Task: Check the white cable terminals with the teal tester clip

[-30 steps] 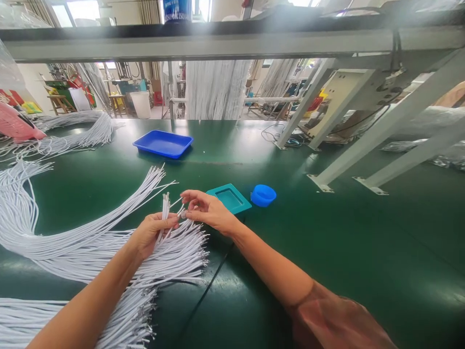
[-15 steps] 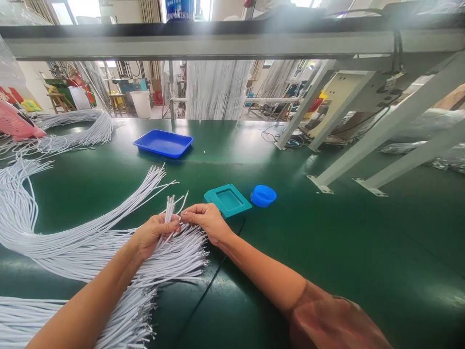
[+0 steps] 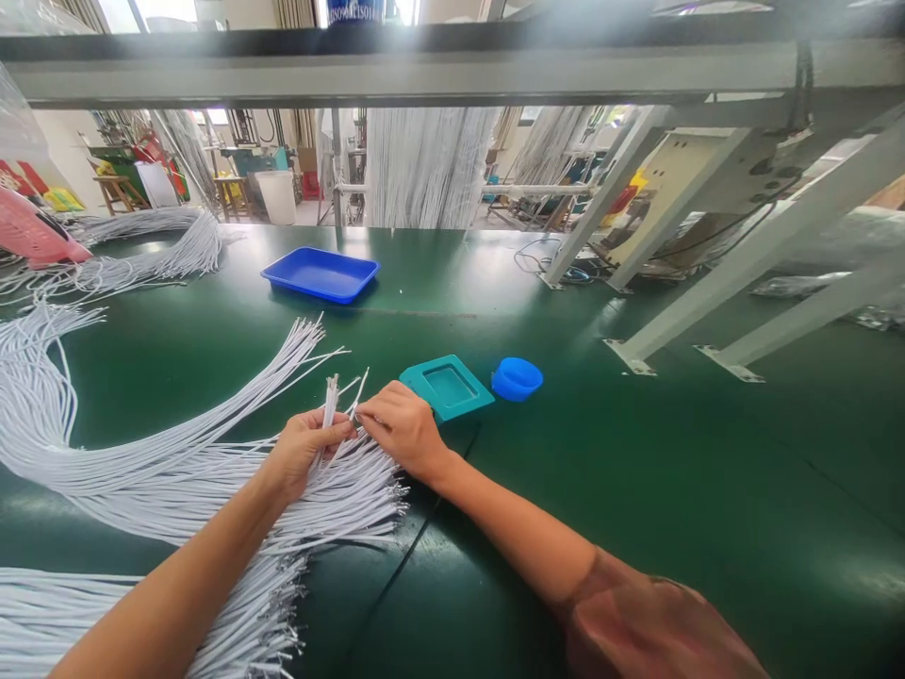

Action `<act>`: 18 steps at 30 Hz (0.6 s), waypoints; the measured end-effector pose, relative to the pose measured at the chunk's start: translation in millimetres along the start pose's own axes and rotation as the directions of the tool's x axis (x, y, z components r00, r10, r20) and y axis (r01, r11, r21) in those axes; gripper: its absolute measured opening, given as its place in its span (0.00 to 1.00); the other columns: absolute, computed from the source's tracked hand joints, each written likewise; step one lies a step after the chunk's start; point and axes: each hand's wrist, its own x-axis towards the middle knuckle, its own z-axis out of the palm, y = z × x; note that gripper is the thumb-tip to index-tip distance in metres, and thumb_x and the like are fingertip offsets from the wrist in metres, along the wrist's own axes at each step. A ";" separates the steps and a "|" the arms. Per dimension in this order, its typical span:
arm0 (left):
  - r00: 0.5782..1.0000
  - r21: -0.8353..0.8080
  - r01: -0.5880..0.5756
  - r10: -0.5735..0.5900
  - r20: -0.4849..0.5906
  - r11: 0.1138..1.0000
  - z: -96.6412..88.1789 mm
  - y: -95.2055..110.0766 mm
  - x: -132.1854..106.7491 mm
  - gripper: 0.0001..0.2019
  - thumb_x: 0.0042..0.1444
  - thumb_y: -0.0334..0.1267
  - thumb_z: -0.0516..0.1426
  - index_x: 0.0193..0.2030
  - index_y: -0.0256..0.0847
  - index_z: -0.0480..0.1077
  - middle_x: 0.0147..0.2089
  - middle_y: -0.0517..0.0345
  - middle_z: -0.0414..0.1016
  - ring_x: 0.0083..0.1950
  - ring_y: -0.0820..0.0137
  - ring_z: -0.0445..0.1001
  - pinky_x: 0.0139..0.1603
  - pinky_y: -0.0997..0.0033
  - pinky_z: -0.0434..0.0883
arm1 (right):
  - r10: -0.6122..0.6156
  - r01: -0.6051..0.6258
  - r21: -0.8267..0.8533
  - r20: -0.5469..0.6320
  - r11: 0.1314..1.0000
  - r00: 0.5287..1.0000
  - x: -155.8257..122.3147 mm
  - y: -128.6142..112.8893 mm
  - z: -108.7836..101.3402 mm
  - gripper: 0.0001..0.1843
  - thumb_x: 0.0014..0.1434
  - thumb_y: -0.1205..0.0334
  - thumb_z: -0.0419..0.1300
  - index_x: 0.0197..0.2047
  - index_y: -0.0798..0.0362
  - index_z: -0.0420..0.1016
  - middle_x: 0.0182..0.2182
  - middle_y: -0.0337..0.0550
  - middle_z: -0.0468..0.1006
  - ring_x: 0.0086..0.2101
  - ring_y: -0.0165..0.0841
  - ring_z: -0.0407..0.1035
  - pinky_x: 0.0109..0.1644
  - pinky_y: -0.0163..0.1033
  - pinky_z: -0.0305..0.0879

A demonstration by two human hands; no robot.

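My left hand (image 3: 315, 445) is closed around a small bunch of white wires (image 3: 330, 401), whose ends stand up above the thumb. Close beside it, my right hand (image 3: 403, 429) is closed with its fingertips pinched at a wire by the left thumb; the exact spot is partly hidden by the fingers. Under both hands spreads a thick pile of white wires (image 3: 233, 490), their stripped-looking ends fanned to the right. Another bundle of white wires (image 3: 275, 377) curves up from the left. Just beyond my right hand lies a teal plastic tray (image 3: 475, 394).
A blue round cup (image 3: 518, 379) stands right of the teal tray. Farther back is a blue rectangular tray (image 3: 321, 275). Metal frame legs (image 3: 707, 269) are fixed to the green table at the right. A pink tool (image 3: 35, 231) and coiled wires (image 3: 202, 243) lie far left.
My right hand has rolled over so that its back faces up more, fingers still at the wire. The left hand keeps the bunch. The view has shifted slightly.
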 end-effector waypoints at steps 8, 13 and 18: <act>0.999 -0.007 -0.021 0.021 0.039 1.000 0.8 0.7 1.6 0.08 0.42 0.36 0.62 0.31 0.35 0.73 0.24 0.59 0.70 0.20 0.81 0.54 0.20 0.77 0.50 | 0.009 -0.010 -0.050 -0.023 0.999 1.000 5.9 7.8 -4.9 0.06 0.55 0.66 0.56 0.31 0.53 0.74 0.30 0.41 0.76 0.35 0.31 0.64 0.41 0.36 0.59; 0.998 -0.083 0.043 -0.038 0.058 0.996 -0.4 -2.5 9.3 0.19 0.42 0.31 0.61 0.45 0.36 0.70 0.25 0.61 0.69 0.19 0.82 0.53 0.19 0.78 0.49 | -0.006 0.109 -0.419 0.240 0.901 0.971 9.7 18.9 -18.2 0.09 0.59 0.66 0.52 0.40 0.56 0.71 0.37 0.46 0.76 0.42 0.36 0.63 0.51 0.43 0.49; 0.994 -0.050 0.070 -0.066 0.082 0.996 -0.7 -5.2 15.8 0.18 0.43 0.29 0.60 0.44 0.35 0.66 0.25 0.59 0.70 0.19 0.83 0.53 0.18 0.81 0.49 | -0.003 0.220 -0.494 0.404 0.841 0.915 11.2 22.6 -19.2 0.09 0.61 0.67 0.49 0.36 0.56 0.70 0.32 0.45 0.76 0.38 0.33 0.66 0.50 0.40 0.48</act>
